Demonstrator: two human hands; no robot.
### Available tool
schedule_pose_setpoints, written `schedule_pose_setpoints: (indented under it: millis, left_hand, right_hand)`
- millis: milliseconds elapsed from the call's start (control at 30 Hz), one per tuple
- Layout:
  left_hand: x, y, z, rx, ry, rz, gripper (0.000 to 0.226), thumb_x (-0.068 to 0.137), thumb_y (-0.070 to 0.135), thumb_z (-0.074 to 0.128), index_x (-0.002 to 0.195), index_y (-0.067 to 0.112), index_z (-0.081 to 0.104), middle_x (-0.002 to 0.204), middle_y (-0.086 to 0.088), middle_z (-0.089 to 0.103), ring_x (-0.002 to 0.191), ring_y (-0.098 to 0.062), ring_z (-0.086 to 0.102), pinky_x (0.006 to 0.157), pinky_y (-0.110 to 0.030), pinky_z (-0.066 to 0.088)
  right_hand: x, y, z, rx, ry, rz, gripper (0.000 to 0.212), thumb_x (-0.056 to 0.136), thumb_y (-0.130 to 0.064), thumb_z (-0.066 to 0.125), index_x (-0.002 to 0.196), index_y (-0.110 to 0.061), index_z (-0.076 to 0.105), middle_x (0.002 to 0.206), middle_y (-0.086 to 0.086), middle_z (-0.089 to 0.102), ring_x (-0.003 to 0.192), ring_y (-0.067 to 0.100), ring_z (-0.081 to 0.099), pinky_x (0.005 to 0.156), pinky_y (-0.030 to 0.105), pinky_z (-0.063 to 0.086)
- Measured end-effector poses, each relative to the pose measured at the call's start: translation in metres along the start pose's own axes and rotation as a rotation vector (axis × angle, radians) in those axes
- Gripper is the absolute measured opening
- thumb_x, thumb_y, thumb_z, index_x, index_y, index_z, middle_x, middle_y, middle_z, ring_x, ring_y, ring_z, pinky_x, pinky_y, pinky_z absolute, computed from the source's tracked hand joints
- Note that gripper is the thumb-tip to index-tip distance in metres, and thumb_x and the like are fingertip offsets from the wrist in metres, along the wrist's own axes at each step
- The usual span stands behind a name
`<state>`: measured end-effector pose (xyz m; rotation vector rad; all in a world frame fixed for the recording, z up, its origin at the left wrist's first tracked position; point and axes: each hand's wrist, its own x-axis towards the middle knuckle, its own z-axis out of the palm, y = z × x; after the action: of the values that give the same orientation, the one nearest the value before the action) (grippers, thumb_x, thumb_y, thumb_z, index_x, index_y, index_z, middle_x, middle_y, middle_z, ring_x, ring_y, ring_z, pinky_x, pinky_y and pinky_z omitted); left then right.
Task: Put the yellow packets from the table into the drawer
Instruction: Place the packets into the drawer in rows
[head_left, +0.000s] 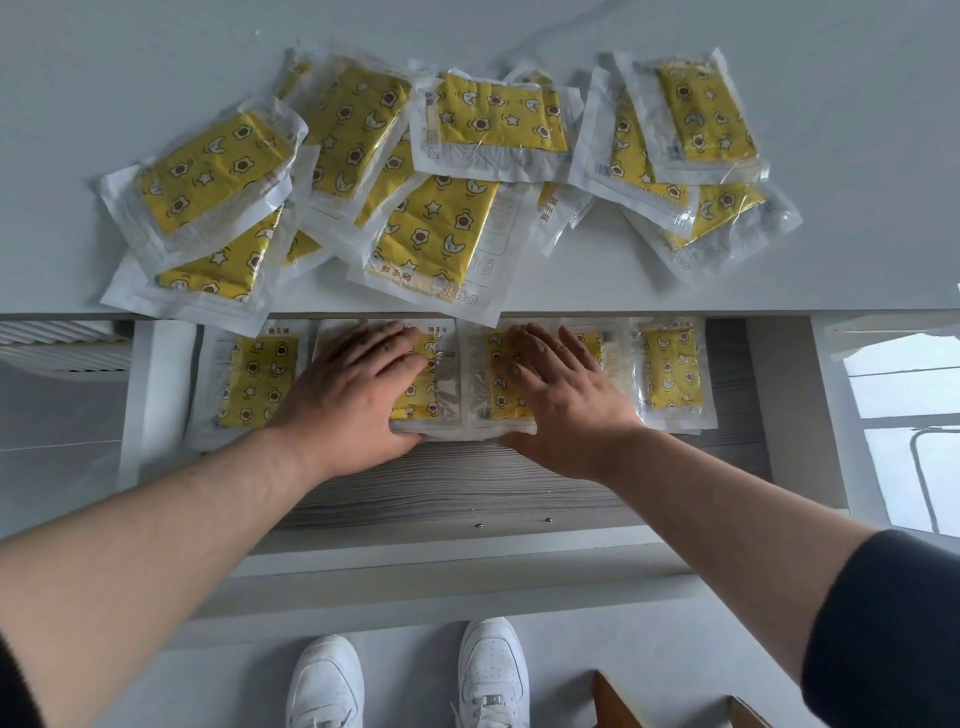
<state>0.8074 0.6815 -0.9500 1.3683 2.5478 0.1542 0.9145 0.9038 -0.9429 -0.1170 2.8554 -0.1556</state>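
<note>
My left hand (358, 384) and right hand (566, 400) lie flat, fingers straight, on yellow packets (670, 374) in the drawer (467, 483). A heap (431, 228) waits on the bench (104, 78). The packets look light, soft and slippery, so I'd pinch a sealed edge.

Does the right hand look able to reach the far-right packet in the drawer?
Probably yes: the right hand lies flat on the neighbouring packet, and the far-right packet lies uncovered in the open drawer.
</note>
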Motion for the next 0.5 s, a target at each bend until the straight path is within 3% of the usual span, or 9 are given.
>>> schedule_pose_setpoints:
  millis: [100,200,333,500]
  left_hand:
    - [-0.002,-0.003,0.003,0.015,-0.021,-0.008,0.089,0.065,0.062,0.071,0.135,0.011,0.049,0.15,-0.012,0.037,0.141,-0.027,0.029,0.118,-0.041,0.013]
    - [-0.006,-0.005,0.002,0.005,-0.018,0.017,0.083,0.074,0.066,0.05,0.136,0.01,0.048,0.15,-0.012,0.036,0.14,-0.027,0.029,0.116,-0.043,0.014]
    - [-0.007,-0.01,0.004,-0.078,0.094,0.039,0.056,0.091,0.049,0.037,0.125,0.011,0.06,0.138,-0.013,0.052,0.131,-0.03,0.044,0.113,-0.044,0.022]
    - [-0.003,-0.016,0.006,-0.097,0.114,0.034,0.048,0.089,0.043,0.043,0.117,0.011,0.066,0.13,-0.011,0.06,0.125,-0.03,0.052,0.109,-0.046,0.032]
  right_hand:
    - [-0.001,0.0,0.001,0.021,-0.022,-0.002,0.085,0.082,-0.059,0.061,0.149,-0.02,0.028,0.16,0.011,0.016,0.149,0.027,0.006,0.119,0.045,-0.003]
    - [-0.004,-0.001,0.0,0.069,-0.009,0.008,0.085,0.081,-0.066,0.054,0.15,-0.021,0.028,0.161,0.009,0.013,0.149,0.025,0.004,0.12,0.044,-0.003]
    - [-0.003,0.003,0.002,0.193,0.117,0.109,0.071,0.088,-0.059,0.038,0.143,-0.015,0.044,0.154,0.008,0.034,0.144,0.026,0.027,0.119,0.043,0.011]
    - [0.004,0.01,0.009,0.226,0.193,0.154,0.054,0.083,-0.043,0.058,0.129,-0.015,0.06,0.141,0.009,0.053,0.134,0.031,0.045,0.113,0.048,0.023]
